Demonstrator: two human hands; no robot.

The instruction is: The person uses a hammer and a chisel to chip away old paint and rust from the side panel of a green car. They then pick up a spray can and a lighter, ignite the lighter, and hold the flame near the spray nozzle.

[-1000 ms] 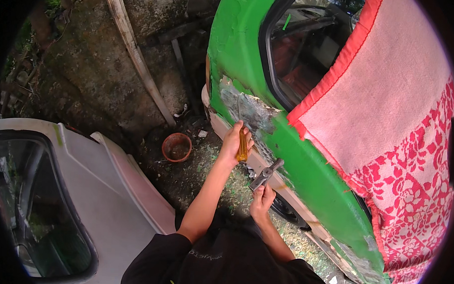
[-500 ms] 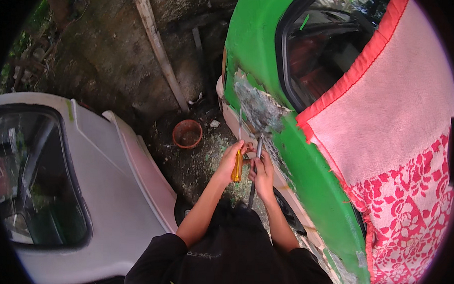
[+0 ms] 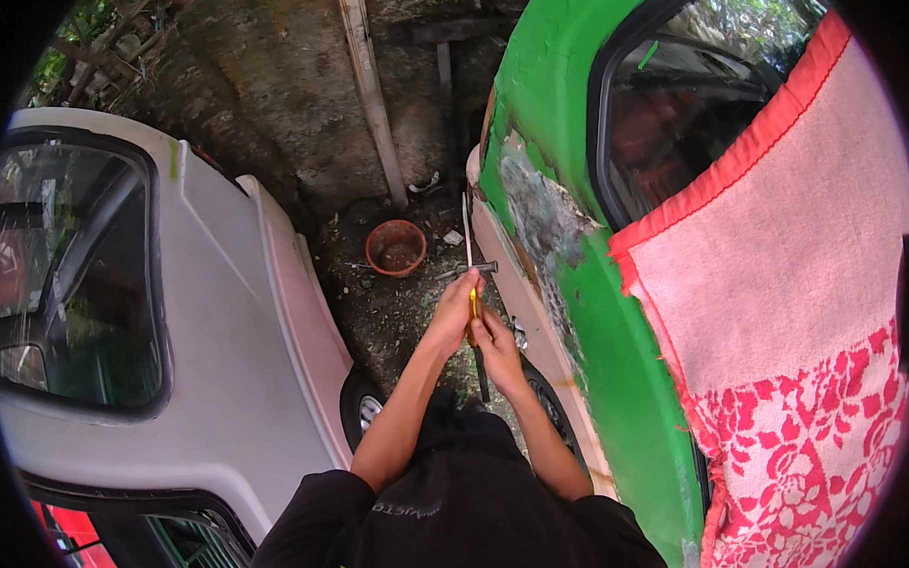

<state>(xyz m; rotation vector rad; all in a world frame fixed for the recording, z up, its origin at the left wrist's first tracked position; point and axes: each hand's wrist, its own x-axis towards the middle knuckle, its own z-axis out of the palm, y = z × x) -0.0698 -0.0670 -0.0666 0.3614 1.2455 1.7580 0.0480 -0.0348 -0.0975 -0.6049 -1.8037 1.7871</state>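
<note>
From the head camera, we see the left hand (image 3: 452, 312) with fingers closed around a yellow-handled screwdriver (image 3: 473, 306), shaft toward twelve o'clock; the right hand (image 3: 499, 352), close beside it, is wrapped around a hammer (image 3: 487, 267). At one o'clock, we judge paint gone from a rough grey patch (image 3: 539, 202) on a green car (image 3: 627, 355), green surrounding it, neither tool apparently touching. Pale lettering (image 3: 412, 510), partly unclear, marks the black shirt (image 3: 445, 549) toward six o'clock.

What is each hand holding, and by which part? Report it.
The left hand holds a screwdriver by its yellow handle; the right hand holds a hammer by its dark handle, below the head.
</note>
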